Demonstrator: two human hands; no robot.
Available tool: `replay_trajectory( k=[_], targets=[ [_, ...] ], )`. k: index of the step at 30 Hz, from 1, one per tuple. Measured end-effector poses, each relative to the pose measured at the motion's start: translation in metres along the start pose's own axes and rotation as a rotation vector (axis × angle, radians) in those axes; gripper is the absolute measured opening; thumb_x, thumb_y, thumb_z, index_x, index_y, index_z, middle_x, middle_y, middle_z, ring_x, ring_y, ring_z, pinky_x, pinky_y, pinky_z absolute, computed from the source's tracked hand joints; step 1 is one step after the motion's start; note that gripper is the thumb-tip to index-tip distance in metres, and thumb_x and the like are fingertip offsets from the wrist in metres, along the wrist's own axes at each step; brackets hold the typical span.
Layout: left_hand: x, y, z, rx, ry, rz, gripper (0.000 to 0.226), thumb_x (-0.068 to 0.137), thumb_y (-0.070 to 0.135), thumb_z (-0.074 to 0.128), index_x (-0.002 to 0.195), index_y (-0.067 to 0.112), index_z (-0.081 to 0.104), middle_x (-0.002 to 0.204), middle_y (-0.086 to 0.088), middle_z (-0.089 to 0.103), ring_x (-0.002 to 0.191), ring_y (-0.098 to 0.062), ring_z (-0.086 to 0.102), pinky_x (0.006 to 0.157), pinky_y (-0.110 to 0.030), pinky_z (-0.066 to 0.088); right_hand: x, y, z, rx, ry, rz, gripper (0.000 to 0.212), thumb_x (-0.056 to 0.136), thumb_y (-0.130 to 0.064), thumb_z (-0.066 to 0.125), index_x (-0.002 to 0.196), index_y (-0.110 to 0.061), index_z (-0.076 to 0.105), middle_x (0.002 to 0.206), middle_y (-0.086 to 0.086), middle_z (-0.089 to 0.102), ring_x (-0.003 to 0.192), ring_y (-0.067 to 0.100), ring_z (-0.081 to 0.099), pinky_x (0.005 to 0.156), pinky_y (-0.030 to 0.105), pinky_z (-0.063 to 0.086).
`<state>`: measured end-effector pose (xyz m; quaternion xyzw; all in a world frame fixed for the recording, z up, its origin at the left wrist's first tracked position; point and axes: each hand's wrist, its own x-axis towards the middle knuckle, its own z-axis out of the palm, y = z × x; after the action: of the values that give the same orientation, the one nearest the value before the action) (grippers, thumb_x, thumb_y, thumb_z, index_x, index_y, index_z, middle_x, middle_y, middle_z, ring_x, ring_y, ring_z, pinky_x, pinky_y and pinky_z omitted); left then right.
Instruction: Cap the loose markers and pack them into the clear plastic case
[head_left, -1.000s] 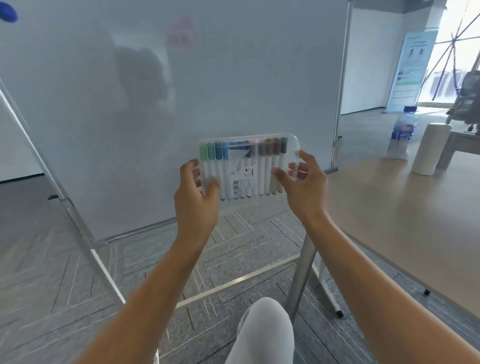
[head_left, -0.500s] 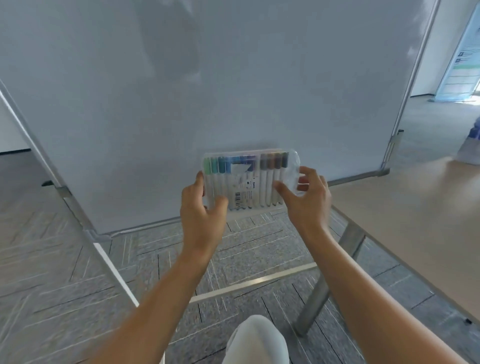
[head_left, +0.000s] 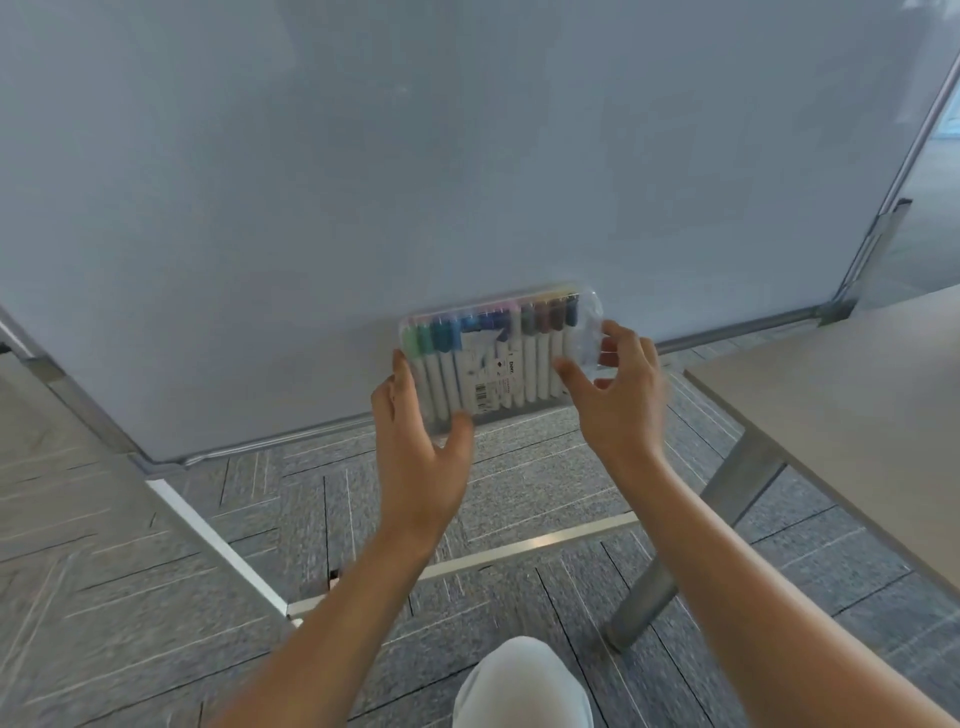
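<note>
A large whiteboard (head_left: 415, 182) is filling the space just beyond both hands, its metal stand (head_left: 218, 540) crossing the carpet below them. A table (head_left: 857, 415) is sitting to the right of the right hand (head_left: 618, 410). The clear plastic case (head_left: 498, 353) is being held between the hands, its long axis running left to right; the markers (head_left: 540, 364) inside are standing upright, coloured caps up. The left hand (head_left: 421, 457) is gripping the case's left end. The right hand, blurred, is curling around the right end.
</note>
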<state>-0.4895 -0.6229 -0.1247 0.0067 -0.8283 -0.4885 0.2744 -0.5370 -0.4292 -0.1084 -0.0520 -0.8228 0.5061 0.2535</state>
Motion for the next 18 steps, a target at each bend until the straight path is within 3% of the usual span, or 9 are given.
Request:
replay_trajectory(
  k=[3,7,12,14,18],
  targets=[
    [0.0,-0.004,0.001,0.004,-0.019,-0.013,0.086,0.097,0.024,0.066,0.164,0.024,0.011,0.142,0.004,0.036,0.125,-0.004,0.044,0.086,0.001,0.039,-0.001,0.002,0.003,-0.026,-0.023,0.001,0.072,0.088,-0.042,0.08,0.149,-0.024,0.047,0.136,-0.005,0.054,0.114,0.015,0.06,0.096,0.044,0.058],
    [-0.005,-0.003,-0.003,0.036,-0.038,0.008,0.084,0.098,0.026,0.064,0.164,0.02,0.012,0.147,0.001,0.034,0.133,-0.009,0.041,0.108,-0.026,0.043,-0.004,0.0,0.0,-0.045,-0.048,-0.009,0.077,0.088,-0.04,0.08,0.154,-0.022,0.043,0.143,-0.001,0.053,0.123,0.017,0.056,0.102,0.046,0.054],
    [-0.016,-0.008,-0.012,0.096,-0.088,0.008,0.083,0.1,0.031,0.059,0.164,0.023,0.007,0.156,0.001,0.032,0.141,-0.015,0.037,0.115,-0.045,0.042,-0.016,-0.002,-0.005,-0.086,-0.114,0.006,0.09,0.089,-0.043,0.079,0.161,-0.02,0.031,0.154,0.001,0.05,0.136,0.023,0.052,0.11,0.053,0.049],
    [-0.018,-0.01,-0.014,0.134,-0.108,0.012,0.084,0.1,0.034,0.058,0.164,0.024,0.004,0.158,-0.001,0.032,0.143,-0.018,0.037,0.115,-0.045,0.041,-0.023,-0.004,-0.008,-0.109,-0.163,0.004,0.094,0.089,-0.044,0.078,0.164,-0.021,0.026,0.157,0.002,0.048,0.139,0.025,0.05,0.111,0.053,0.047],
    [-0.021,-0.011,-0.019,0.181,-0.153,0.001,0.087,0.1,0.035,0.059,0.164,0.027,0.0,0.161,0.002,0.03,0.144,-0.015,0.034,0.106,-0.03,0.034,-0.032,-0.012,-0.016,-0.142,-0.243,-0.001,0.098,0.091,-0.044,0.077,0.166,-0.021,0.018,0.164,0.002,0.039,0.148,0.025,0.04,0.115,0.052,0.038]
  ],
)
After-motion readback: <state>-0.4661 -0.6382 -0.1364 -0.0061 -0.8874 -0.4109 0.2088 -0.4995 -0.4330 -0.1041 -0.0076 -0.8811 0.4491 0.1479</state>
